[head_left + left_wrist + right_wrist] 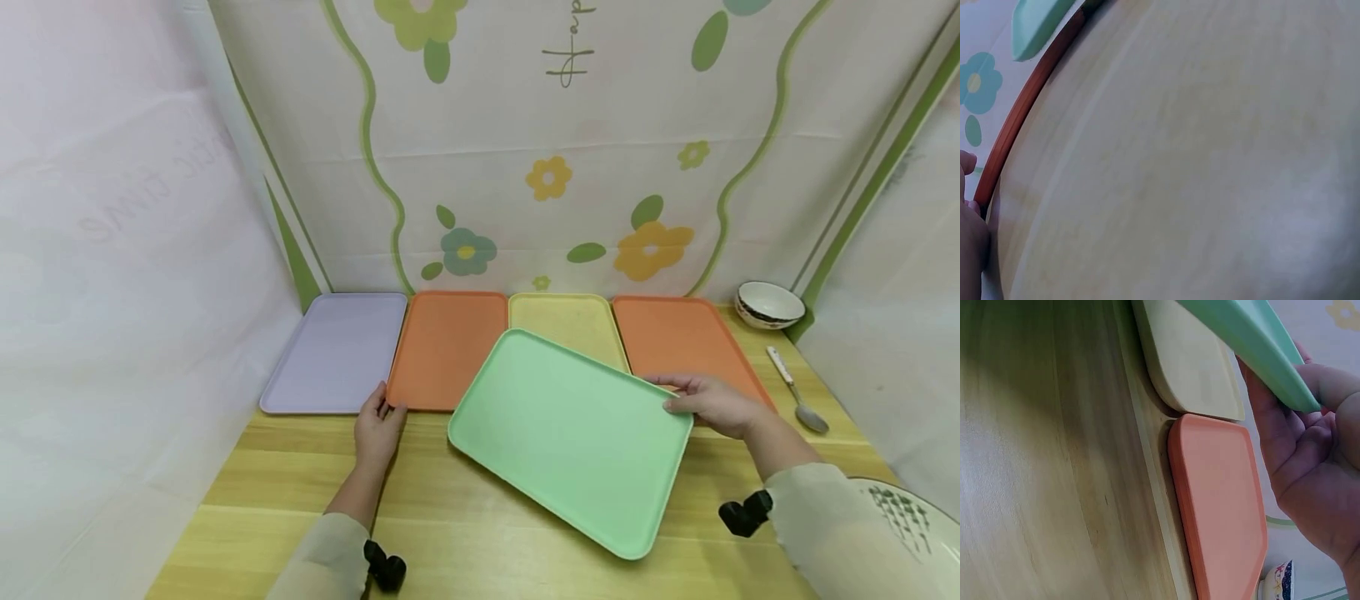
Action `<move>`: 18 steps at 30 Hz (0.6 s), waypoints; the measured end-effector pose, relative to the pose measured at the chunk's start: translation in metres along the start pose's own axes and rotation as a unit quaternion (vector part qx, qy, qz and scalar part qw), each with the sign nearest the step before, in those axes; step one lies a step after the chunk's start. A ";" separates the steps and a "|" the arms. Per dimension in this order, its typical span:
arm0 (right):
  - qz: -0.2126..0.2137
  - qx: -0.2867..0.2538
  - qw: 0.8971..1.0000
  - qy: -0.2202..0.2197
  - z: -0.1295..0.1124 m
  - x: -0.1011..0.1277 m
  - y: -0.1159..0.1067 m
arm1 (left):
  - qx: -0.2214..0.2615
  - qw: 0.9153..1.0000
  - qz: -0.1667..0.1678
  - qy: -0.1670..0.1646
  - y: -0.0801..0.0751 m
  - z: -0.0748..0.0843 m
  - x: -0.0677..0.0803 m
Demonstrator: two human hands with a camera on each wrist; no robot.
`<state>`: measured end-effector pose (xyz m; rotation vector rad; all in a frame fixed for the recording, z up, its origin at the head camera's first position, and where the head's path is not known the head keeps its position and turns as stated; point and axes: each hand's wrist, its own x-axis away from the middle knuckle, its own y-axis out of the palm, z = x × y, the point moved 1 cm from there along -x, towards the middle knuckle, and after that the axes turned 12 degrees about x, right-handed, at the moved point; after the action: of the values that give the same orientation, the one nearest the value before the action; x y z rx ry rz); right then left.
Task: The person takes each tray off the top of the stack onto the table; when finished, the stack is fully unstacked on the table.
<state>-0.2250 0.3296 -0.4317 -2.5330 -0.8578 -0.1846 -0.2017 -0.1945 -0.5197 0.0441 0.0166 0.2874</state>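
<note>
A light green tray (570, 442) is held up at a tilt over the wooden table by my right hand (712, 404). The thumb lies on its upper face at the right corner and the fingers are underneath, as the right wrist view shows. My left hand (378, 429) is at the near left corner of an orange tray (450, 350), thumb by the front edge and fingers by the left side. That tray lies flat, its right part hidden behind the green one.
A lilac tray (337, 354), a yellow tray (566, 312) and another orange tray (682, 337) stand in the same row along the back cloth (480, 150). At the right are a bowl (768, 304), a spoon (797, 392) and a partly seen white dish (926, 533).
</note>
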 end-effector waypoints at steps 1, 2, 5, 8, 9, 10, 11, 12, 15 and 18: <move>-0.005 0.007 1.000 0.002 0.000 -0.001 0.001 | 0.000 1.000 0.000 0.001 0.000 0.000 0.001; -0.010 0.014 1.000 0.004 0.000 -0.002 0.002 | 0.000 1.000 -0.001 0.002 0.000 0.000 0.001; -0.014 0.038 0.999 0.011 -0.001 -0.005 0.005 | 0.000 1.000 -0.001 0.001 0.000 0.002 0.001; -0.004 0.065 0.998 0.022 -0.005 -0.008 0.008 | 0.004 1.000 -0.005 0.001 0.000 0.003 0.002; 0.000 0.073 0.997 0.026 -0.006 -0.010 0.009 | 0.006 1.000 -0.005 0.000 0.001 0.004 0.002; 0.004 0.079 0.996 0.030 -0.006 -0.011 0.011 | 0.008 1.000 -0.006 0.002 0.001 0.004 0.002; 0.007 0.087 0.996 0.033 -0.007 -0.013 0.013 | 0.012 1.000 -0.007 0.002 0.001 0.004 0.002; 0.007 0.095 0.995 0.035 -0.008 -0.016 0.014 | 0.013 1.000 -0.007 0.002 0.001 0.004 0.002; 0.018 0.114 0.992 0.046 -0.008 -0.022 0.023 | 0.021 1.000 -0.009 -0.002 0.002 0.013 0.006; 0.033 0.128 0.990 0.053 -0.006 -0.028 0.031 | 0.030 0.999 -0.010 -0.006 0.002 0.014 0.006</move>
<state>-0.2281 0.2902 -0.4453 -2.2865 -0.7061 -0.1731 -0.1960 -0.1909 -0.5052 0.1055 0.0146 0.2666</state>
